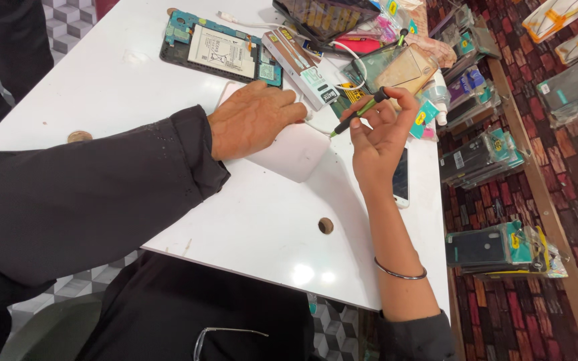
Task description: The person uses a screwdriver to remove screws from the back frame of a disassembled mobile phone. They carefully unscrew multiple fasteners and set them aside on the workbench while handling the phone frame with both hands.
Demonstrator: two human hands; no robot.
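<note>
The left hand [257, 119] lies flat, fingers spread, pinning a white rounded slab-like device [287, 150] on the white desk [102, 87]; the right hand [377, 137] pinches a slim green-and-black screwdriver [359, 111], tip at the device's edge; I'd keep firm pressure and the tool steady; the contact point is hidden behind fingers, and the device's kind is unclear

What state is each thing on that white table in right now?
Left hand: flat on the white device.
White device: lying flat, pinned.
Right hand: gripping the screwdriver.
Screwdriver: tilted, tip at the device.
Opened tablet: cover off, insides showing.
Phone: lying flat, partly hidden.
</note>
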